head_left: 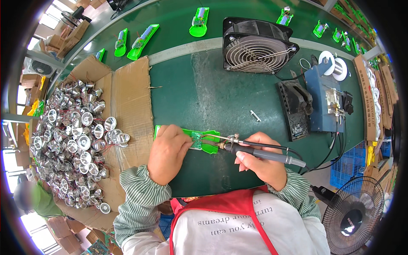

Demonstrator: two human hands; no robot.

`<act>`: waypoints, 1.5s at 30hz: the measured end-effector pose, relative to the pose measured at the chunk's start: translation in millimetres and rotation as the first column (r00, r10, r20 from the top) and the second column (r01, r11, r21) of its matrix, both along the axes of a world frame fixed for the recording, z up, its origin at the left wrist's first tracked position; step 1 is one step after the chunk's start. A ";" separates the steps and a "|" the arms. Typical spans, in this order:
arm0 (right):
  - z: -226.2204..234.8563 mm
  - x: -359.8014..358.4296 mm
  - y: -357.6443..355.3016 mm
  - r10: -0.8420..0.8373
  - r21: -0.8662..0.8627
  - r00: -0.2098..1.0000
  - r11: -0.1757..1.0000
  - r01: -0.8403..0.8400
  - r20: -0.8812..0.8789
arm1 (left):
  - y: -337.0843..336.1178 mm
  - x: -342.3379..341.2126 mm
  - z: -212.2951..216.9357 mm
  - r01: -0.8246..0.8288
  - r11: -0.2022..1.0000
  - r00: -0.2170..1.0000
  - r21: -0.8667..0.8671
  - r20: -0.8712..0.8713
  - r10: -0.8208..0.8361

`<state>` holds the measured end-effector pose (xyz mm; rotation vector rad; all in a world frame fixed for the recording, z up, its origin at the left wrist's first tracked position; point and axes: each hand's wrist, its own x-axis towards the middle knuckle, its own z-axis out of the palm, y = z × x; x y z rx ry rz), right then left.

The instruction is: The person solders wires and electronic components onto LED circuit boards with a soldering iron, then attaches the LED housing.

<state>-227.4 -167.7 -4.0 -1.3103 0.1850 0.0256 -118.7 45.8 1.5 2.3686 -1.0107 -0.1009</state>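
Observation:
A bright green plastic housing [211, 148] lies on the bench in front of me, with a small circuit board [196, 138] inside it. My left hand [167, 155] is closed over the housing's left part, its fingers bent down beside the board; whether a thin wire is also between the fingertips is hidden. In my right hand [268, 165] is a soldering iron [264, 154] with a thin metal feed tube along it. Both the iron's tip and the tube's end point left, at the board.
A cardboard box [132, 97] of silver reflector cups [80, 140] stands at left. Ahead is a black fan [257, 51]; to the right, a black iron stand [293, 106] and a blue solder feeder [321, 102]. A white stick [255, 115] lies mid-bench. Green housings [199, 22] line the far belt.

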 end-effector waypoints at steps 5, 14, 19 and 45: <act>-2.7 2.5 3.1 0.033 0.003 0.999 0.999 -0.033 -0.017 | 0.7 2.2 3.6 0.041 0.995 0.999 0.087 -0.008 -0.041; -2.8 6.8 7.9 0.037 -0.061 0.999 0.997 -0.038 -0.027 | 1.6 5.5 4.2 0.056 0.994 0.998 0.095 -0.024 -0.054; -6.1 6.3 7.2 0.041 -0.051 0.999 0.998 -0.042 -0.022 | 1.1 4.9 4.9 0.059 0.993 0.998 0.099 -0.029 -0.056; 13.0 -5.0 -13.0 -0.074 0.001 0.997 0.997 0.074 -0.008 | 6.5 3.5 1.8 0.079 0.993 0.996 0.089 0.027 -0.082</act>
